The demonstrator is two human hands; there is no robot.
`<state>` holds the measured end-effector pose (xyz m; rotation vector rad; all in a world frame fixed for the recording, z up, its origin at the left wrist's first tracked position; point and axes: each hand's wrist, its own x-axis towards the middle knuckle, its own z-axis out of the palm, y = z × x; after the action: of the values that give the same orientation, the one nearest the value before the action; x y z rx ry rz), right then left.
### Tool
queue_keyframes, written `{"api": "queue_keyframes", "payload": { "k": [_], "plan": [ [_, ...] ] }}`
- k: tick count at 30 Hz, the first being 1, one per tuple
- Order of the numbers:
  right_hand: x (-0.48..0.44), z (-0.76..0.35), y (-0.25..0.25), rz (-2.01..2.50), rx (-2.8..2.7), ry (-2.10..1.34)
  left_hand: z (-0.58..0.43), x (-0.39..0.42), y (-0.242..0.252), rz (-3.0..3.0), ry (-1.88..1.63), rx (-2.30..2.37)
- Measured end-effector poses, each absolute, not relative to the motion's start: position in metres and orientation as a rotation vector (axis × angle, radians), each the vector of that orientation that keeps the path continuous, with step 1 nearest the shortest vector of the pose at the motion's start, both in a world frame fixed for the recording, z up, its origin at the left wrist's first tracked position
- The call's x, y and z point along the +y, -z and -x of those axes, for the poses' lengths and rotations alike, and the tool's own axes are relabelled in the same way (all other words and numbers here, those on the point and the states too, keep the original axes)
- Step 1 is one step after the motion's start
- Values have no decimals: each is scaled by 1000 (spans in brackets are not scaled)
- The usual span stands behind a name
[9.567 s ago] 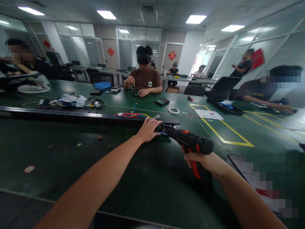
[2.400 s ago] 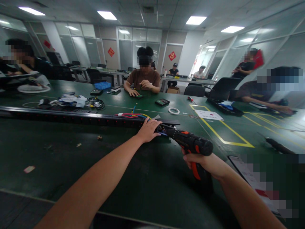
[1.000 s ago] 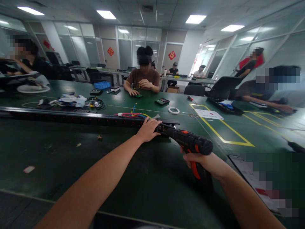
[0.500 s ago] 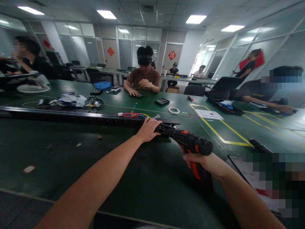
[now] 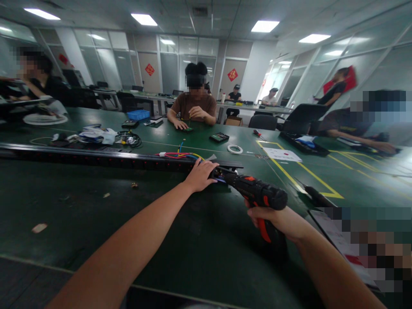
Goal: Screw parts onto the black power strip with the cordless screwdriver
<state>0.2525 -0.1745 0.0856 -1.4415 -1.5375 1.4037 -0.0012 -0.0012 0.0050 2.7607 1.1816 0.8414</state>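
A long black power strip (image 5: 144,163) with small red marks along its side runs from the left edge to the middle of the table. My left hand (image 5: 200,175) grips its right end, fingers over the top and thumb along the near side. Red, blue and yellow wires (image 5: 180,155) come out just beyond my fingers. In my right hand (image 5: 268,214) is a black and orange cordless screwdriver (image 5: 257,190), held by its handle. Its nose points left at the end of the power strip, where its tip is hard to make out.
Beyond the strip lie bagged cables (image 5: 96,134), a blue basket (image 5: 138,115), a white tape roll (image 5: 234,149) and a paper sheet (image 5: 282,154). A black-handled tool (image 5: 318,197) and a clipboard (image 5: 334,231) are at right. Co-workers sit opposite and at both sides.
The black-handled tool at the right has shifted left, nearer my right forearm, and the pixelated area beside it has changed. My hands and the cordless screwdriver stay almost where they were.
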Motion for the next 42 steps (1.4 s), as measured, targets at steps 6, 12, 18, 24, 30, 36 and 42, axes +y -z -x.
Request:
{"api": "queue_keyframes", "payload": {
  "k": [6, 12, 18, 24, 30, 36, 42],
  "plan": [
    [-173, -254, -84, 1430, -1553, -1407, 1, -1, -4, -2764, -844, 1180],
    [-173, -253, -84, 1432, -1550, -1406, 1, 1, -2, -2764, -853, 1175],
    [-175, -252, -87, 1448, -1548, -1404, 2, 2, 0, -2770, -864, 1171],
    [-174, -251, -87, 1450, -1536, -1413, 2, 1, -2, -2767, -860, 1165],
    [-172, -253, -85, 1444, -1545, -1405, 2, 0, -4, -2754, -844, 1175],
    [-175, -254, -85, 1449, -1534, -1413, 2, 0, -4, -2754, -857, 1160],
    [-173, -253, -87, 1444, -1544, -1407, 1, 0, -3, -2761, -862, 1163]
  ]
}}
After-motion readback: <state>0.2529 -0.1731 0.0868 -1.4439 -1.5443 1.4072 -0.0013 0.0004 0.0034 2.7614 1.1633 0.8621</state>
